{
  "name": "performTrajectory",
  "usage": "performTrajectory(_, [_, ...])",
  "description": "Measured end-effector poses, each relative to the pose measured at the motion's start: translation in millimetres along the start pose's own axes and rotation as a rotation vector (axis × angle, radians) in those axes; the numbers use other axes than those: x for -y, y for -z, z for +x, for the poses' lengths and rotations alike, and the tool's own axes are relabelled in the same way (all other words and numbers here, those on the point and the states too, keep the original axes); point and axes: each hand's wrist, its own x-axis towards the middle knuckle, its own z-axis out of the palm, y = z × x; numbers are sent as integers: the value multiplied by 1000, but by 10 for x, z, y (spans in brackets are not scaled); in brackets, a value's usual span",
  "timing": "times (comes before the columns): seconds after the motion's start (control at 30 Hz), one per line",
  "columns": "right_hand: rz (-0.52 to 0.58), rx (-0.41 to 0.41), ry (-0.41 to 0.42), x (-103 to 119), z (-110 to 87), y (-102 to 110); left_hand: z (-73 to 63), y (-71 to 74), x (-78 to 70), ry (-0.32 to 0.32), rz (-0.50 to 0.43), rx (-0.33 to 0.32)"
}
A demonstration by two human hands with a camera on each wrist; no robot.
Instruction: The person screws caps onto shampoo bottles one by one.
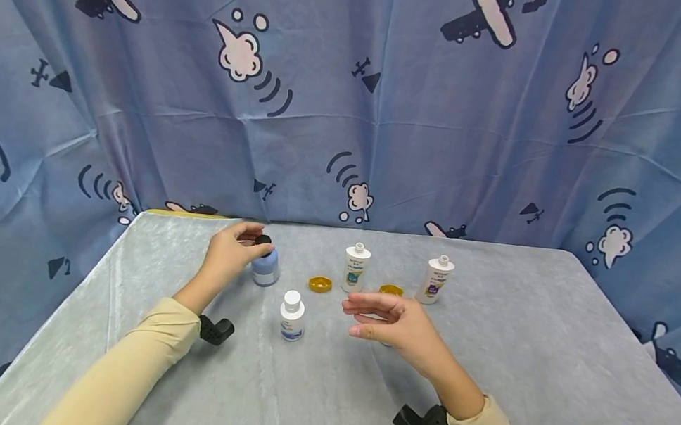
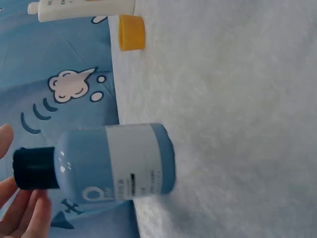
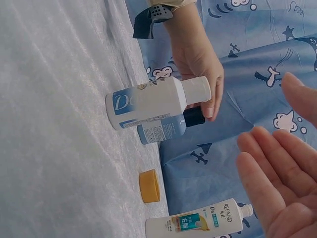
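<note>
My left hand [image 1: 235,248] is at the black cap of a blue bottle [image 1: 265,268] standing at the left. In the left wrist view, its extended fingers [image 2: 34,213] lie along the side of the black cap [image 2: 37,168], while the thumb appears apart from it. My right hand [image 1: 388,317] hovers over the middle of the table, fingers extended and holding nothing. A small white bottle [image 1: 292,320] with a white cap stands between the hands. Part of a pale thing [image 1: 386,344] shows below the right hand, mostly hidden.
Two white bottles [image 1: 355,271] with narrow bare necks stand toward the back, the second white bottle [image 1: 434,281] farther right. A yellow cap [image 1: 320,284] lies beside the first, and another yellow cap [image 1: 391,290] lies behind my right hand. A patterned blue curtain [image 1: 354,101] borders the grey-covered table [image 1: 553,352].
</note>
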Motion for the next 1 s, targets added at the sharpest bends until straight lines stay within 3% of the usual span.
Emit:
performTrajectory(0.07, [-6,-3,3,-4,1,3,-16,-18,-31,-55,6,-37])
performTrajectory(0.23, [-32,-50,46,11,2,17,-78,-119,-123,-273,34,-131])
performTrajectory(0.33, [-55,-106,67,42,3,44,-97,-201,-162,-351,56,-98])
performTrajectory(0.47, [-98,-182,33,105,28,99,-100,-304,-182,-382,54,-13])
performTrajectory(0.63, [-150,-234,-36,162,125,197,-75,-418,-161,-352,41,116])
performTrajectory(0.87, [-164,-260,-140,199,332,285,-24,-539,-110,-138,-39,315])
performTrajectory(1.0, [-161,-279,-187,196,447,342,-16,-611,-95,-116,-44,383])
